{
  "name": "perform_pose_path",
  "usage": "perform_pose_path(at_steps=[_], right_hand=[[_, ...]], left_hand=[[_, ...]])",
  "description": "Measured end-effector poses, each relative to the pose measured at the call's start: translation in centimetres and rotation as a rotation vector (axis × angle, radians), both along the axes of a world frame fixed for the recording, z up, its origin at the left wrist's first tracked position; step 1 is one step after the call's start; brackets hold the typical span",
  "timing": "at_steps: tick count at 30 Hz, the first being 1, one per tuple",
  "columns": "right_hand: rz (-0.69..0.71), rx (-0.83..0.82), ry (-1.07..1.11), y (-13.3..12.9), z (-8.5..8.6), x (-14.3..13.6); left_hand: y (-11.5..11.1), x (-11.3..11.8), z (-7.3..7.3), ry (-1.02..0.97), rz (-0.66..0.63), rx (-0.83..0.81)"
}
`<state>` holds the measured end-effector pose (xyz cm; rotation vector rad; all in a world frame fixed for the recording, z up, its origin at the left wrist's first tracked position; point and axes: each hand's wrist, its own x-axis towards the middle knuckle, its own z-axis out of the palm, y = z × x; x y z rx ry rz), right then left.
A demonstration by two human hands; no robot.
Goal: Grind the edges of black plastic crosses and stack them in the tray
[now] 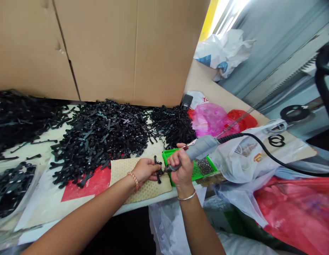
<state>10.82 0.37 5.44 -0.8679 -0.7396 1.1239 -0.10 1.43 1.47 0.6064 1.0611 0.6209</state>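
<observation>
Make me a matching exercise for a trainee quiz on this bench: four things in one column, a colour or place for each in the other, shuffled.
Things:
1. tool
2. tray
3. black part
4. mat

Matches:
A. green, holds small metal bits
B. beige, under the left hand
C. grey, gripped in the right hand
D. pinched in the left hand

Pairs: 1-C, 2-A, 3-D, 4-B

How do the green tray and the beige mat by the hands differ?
The green tray is a bright, rimmed basket holding small metal bits; the beige mat is flat, honeycomb-textured, under the left hand. The tray sits behind the right hand; the mat reaches the table's front edge. Both rest on the table.
</observation>
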Motion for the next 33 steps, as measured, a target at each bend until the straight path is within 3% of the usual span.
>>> perform_pose_path(at_steps=[14, 33], right_hand=[[0.004, 0.029, -0.062, -0.06, -0.80, -0.07], [-0.006, 0.055, -0.074, 0.18, -0.54, -0.11]], left_hand=[[0.00, 0.00, -0.01, 0.034, -0.006, 0.021], [-0.10, 0.10, 0.00, 0.027, 0.018, 0.020]])
